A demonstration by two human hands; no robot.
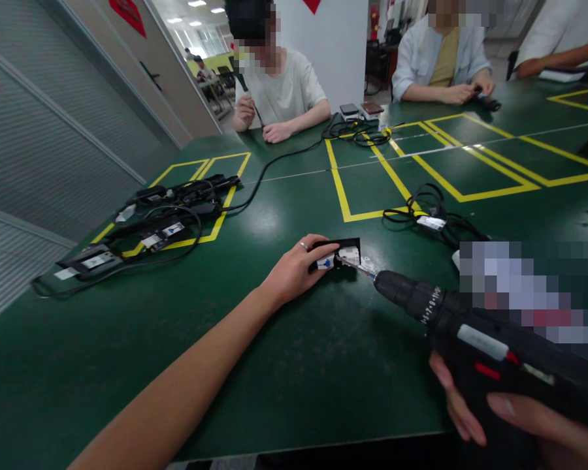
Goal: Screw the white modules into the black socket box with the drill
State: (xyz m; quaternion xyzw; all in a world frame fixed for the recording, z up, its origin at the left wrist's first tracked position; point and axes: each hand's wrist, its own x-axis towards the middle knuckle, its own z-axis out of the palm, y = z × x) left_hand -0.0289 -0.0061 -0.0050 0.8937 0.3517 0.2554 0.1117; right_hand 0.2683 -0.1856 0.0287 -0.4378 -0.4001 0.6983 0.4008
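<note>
My left hand (pixel 298 267) lies on the green table (pixel 284 365) and pinches a small black adapter with a white label (pixel 340 253), holding it down. My right hand (pixel 500 418) wraps around the grip of a black cordless power drill (pixel 475 339) at the lower right. The drill's bit (pixel 362 267) points left and touches the right end of the adapter.
Several black adapters with tangled cables (pixel 157 225) lie at the left inside yellow floor-tape marks. A coiled black cable (pixel 434 212) sits behind the drill. Across the table sit other people (pixel 279 91), with small boxes and cords (pixel 357 124) between them.
</note>
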